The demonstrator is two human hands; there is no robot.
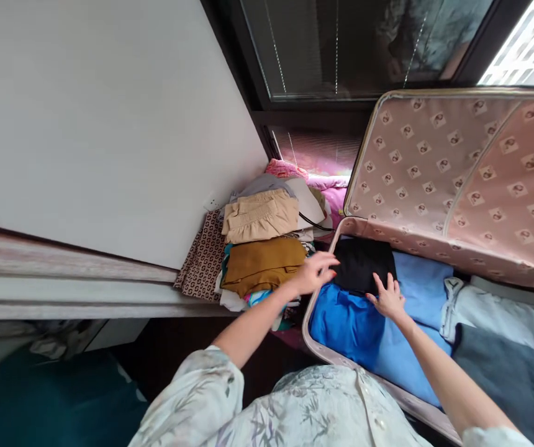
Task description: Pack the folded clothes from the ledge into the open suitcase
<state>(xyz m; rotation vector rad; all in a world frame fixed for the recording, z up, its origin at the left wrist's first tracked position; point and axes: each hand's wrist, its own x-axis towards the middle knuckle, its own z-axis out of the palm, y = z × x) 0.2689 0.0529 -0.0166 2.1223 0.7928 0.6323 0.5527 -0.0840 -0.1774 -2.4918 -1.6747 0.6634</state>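
The open suitcase point(434, 180) on the right has a pink patterned lining and holds folded clothes: bright blue cloth point(344, 323) near left, light blue cloth point(418, 288) mid-way, dark grey cloth point(504, 379) near right. The black cloth point(360, 261), flat and matte, lies far left inside. The right hand point(389, 299) spreads its fingers on its near edge; the left hand point(316, 273), fingers loosely parted, is at its left edge, contact unclear.

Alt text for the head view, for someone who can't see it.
A person's right hand lies over black fabric in an open pink-lined suitcase of folded clothes; the left hand hovers at its rim. More clothes are piled beside it.
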